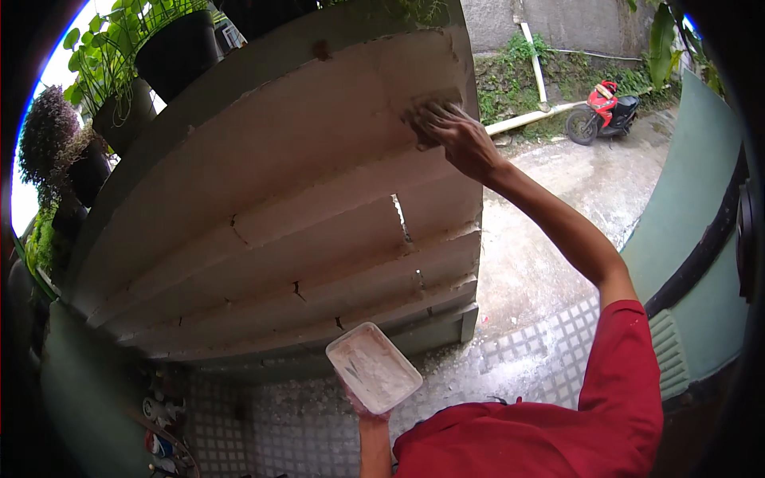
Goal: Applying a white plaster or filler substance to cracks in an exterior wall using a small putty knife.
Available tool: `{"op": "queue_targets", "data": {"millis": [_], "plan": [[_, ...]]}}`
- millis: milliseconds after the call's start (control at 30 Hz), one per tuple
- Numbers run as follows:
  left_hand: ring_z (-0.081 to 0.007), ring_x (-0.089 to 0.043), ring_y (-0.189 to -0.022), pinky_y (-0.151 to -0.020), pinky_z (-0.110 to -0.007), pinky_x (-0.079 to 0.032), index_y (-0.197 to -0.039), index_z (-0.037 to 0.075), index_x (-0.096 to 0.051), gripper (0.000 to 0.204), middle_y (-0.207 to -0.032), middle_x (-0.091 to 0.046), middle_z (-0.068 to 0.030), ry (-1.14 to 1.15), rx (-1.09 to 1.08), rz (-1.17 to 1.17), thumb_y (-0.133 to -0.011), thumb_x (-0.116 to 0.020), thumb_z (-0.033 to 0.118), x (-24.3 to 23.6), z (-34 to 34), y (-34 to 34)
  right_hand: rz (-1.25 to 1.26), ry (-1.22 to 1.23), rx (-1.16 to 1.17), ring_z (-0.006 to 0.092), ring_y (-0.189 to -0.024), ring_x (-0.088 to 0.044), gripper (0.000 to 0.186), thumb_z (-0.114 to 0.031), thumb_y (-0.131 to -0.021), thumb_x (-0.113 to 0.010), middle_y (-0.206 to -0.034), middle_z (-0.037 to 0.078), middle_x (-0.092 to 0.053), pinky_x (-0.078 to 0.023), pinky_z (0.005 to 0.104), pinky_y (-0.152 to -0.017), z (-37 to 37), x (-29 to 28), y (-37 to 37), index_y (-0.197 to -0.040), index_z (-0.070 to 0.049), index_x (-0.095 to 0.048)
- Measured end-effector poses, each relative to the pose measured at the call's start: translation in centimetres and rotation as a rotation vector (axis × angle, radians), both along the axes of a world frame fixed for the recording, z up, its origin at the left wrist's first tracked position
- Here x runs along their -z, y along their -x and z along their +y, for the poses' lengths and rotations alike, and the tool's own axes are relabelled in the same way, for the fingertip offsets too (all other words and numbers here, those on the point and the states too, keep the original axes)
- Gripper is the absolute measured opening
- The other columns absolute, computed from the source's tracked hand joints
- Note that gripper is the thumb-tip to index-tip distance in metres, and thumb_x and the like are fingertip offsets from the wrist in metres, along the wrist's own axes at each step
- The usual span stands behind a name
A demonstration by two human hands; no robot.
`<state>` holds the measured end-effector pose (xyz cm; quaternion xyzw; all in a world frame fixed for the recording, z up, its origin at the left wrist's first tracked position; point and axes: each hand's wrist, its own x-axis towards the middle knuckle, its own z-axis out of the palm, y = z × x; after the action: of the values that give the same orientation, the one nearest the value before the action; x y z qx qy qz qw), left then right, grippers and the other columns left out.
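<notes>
1. While raised high against the pale block wall (263, 199), right hand (458, 137) pressing a rough sponge-like pad (421, 119) flat near the wall's upper right corner, fingers spread over it rather than clenched.
2. Left hand (362, 406) low by the red shirt (550, 430), gripping from beneath a shallow white tray (373, 366) smeared with pale paste, tilted toward the wall.
3. Potted plants (119, 72) lined up at left.
4. Red scooter (603, 111) parked well apart, upper right, on wet concrete ground (550, 215).
</notes>
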<state>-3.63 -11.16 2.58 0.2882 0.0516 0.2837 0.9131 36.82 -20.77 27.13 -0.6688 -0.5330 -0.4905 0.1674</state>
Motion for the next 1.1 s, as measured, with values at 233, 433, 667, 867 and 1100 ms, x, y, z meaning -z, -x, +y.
{"op": "queue_targets", "data": {"millis": [233, 433, 667, 867, 1100], "plan": [[-0.0302, -0.042, -0.131, -0.107, -0.053, -0.036, -0.144, 0.023, -0.035, 0.061, -0.146, -0.040, -0.0026, 0.091, 0.005, -0.020, -0.093, -0.041, 0.055, 0.5, 0.2, 0.4, -0.069, -0.192, -0.052, 0.0265, -0.115, -0.056, 0.046, 0.003, -0.079, -0.052, -0.123, 0.008, -0.060, -0.045, 0.0404, -0.100, 0.1, -6.3, -1.3, -0.122, -0.011, -0.060], [-0.0308, -0.041, -0.132, -0.107, -0.054, -0.035, -0.145, 0.024, -0.034, 0.062, -0.147, -0.038, -0.0025, 0.175, -0.030, -0.037, -0.092, -0.041, 0.055, 1.7, 1.5, 0.8, 0.028, -0.003, -0.001, 0.0269, -0.129, -0.045, 0.053, 0.007, -0.081, -0.051, -0.130, 0.010, -0.056, -0.037, 0.0420, -0.109, -0.6, 0.5, -0.7, -0.129, -0.014, -0.056], [-0.0294, -0.040, -0.132, -0.108, -0.051, -0.035, -0.146, 0.024, -0.032, 0.069, -0.148, -0.037, -0.0009, -0.171, 0.316, -0.932, -0.090, -0.042, 0.063, 6.7, 5.4, -2.7, 0.415, -0.447, -0.162, 0.0196, -0.057, -0.065, 0.019, -0.016, -0.092, -0.058, -0.070, 0.012, -0.069, -0.050, 0.0360, -0.052, -3.0, -2.3, 4.1, -0.102, -0.008, -0.071], [-0.0323, -0.036, -0.135, -0.110, -0.056, -0.029, -0.145, 0.023, -0.033, 0.060, -0.149, -0.036, -0.0034, 0.244, -0.010, -0.101, -0.094, -0.037, 0.053, 2.9, 2.9, 1.1, 1.311, -1.059, -0.678, 0.0167, -0.058, -0.063, 0.026, -0.024, -0.088, -0.060, -0.075, 0.008, -0.066, -0.054, 0.0277, -0.057, -5.0, -1.3, -0.2, -0.086, 0.001, -0.064], [-0.0282, -0.037, -0.135, -0.109, -0.051, -0.034, -0.147, 0.024, -0.028, 0.069, -0.150, -0.032, -0.0010, 0.004, -0.050, 0.003, -0.091, -0.040, 0.062, 3.2, 3.7, 0.3, 1.647, -1.219, -0.695, 0.0162, -0.072, -0.067, 0.021, -0.024, -0.091, -0.057, -0.089, 0.005, -0.066, -0.055, 0.0252, -0.057, -1.3, 3.1, 2.1, -0.100, -0.005, -0.061]]}}
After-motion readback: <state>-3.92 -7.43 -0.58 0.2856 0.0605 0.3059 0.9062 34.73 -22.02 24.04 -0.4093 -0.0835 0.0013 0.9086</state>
